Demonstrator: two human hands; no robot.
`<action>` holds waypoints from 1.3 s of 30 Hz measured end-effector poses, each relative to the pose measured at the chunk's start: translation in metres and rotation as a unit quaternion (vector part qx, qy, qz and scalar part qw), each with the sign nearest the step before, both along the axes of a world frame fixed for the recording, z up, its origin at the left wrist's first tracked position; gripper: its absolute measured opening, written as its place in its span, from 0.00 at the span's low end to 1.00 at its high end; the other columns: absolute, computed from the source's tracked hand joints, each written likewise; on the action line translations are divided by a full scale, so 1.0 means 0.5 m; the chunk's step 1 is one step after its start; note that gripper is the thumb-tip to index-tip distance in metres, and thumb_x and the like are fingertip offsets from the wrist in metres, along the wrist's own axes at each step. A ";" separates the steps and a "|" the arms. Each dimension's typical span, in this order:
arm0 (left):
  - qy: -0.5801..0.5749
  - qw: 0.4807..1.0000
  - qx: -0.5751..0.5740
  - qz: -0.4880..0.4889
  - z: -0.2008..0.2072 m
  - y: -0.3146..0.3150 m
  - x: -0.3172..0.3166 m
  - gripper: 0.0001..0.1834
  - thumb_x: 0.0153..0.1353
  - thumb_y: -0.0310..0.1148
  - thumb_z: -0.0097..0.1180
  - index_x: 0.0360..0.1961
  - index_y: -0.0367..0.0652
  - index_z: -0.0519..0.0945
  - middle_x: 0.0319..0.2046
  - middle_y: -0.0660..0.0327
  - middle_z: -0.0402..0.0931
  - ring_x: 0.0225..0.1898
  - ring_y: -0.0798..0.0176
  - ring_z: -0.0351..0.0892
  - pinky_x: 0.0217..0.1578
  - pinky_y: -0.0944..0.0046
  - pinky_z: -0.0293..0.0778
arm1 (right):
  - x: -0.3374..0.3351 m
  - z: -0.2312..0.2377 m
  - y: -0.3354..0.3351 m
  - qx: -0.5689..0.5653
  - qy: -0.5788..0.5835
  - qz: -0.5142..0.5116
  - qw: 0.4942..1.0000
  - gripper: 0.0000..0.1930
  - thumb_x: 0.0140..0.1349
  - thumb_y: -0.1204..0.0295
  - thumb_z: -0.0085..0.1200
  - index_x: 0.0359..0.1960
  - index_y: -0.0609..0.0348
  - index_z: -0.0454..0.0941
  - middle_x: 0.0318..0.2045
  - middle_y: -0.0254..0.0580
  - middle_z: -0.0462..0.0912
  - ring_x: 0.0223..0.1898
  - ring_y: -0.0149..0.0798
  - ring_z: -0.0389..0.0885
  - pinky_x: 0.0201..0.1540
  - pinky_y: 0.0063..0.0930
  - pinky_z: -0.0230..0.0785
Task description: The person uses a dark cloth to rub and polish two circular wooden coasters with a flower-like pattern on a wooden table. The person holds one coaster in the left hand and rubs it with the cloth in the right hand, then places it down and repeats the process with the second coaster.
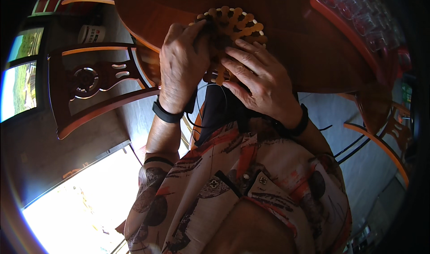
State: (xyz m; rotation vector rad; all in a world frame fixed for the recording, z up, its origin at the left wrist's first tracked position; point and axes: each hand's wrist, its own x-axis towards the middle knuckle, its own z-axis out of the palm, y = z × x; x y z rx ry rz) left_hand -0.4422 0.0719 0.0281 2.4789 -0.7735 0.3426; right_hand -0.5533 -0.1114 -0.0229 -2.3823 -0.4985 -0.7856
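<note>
Round openwork mat (247, 31), near edge of tabletop (313, 52): likely light, stiff, brittle if bent; hold by rim (259, 26). Your left hand (182, 62) curls, grip hidden; right hand (264, 77) lies spread over it.

Brown table (309, 61) with red tray (337, 26) on top

The person wears a loose, pale shirt (228, 157) printed with red streaks (244, 160), dark brush-like strokes and dark round patches (156, 210). Small flower-like motifs (263, 181) mark its dark-edged collar (273, 189). A left wristband (165, 113) and right wristband (305, 119) are black.
</note>
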 end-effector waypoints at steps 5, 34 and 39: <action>-0.072 0.996 0.026 -0.044 0.002 0.005 -0.040 0.17 0.64 0.24 0.66 0.54 0.43 0.92 0.43 0.50 0.83 0.45 0.45 0.86 0.45 0.50 0.86 | -0.002 0.000 0.001 0.029 0.016 0.003 0.999 0.19 0.66 0.59 0.74 0.52 0.58 0.91 0.62 0.47 0.87 0.68 0.53 0.83 0.71 0.51 0.79; -0.022 0.995 -0.026 -0.090 0.012 0.005 0.008 0.16 0.64 0.22 0.63 0.51 0.43 0.92 0.41 0.50 0.87 0.45 0.46 0.88 0.50 0.51 0.84 | -0.006 0.007 -0.002 0.051 0.027 0.007 0.998 0.18 0.59 0.64 0.77 0.47 0.62 0.93 0.58 0.48 0.91 0.67 0.53 0.85 0.72 0.53 0.77; -0.040 0.994 0.024 -0.096 0.002 0.004 0.044 0.16 0.62 0.26 0.67 0.51 0.47 0.93 0.43 0.53 0.87 0.47 0.48 0.86 0.51 0.50 0.83 | 0.001 0.005 0.004 0.056 0.022 0.008 0.998 0.18 0.59 0.65 0.77 0.48 0.61 0.92 0.59 0.48 0.90 0.68 0.53 0.84 0.72 0.53 0.77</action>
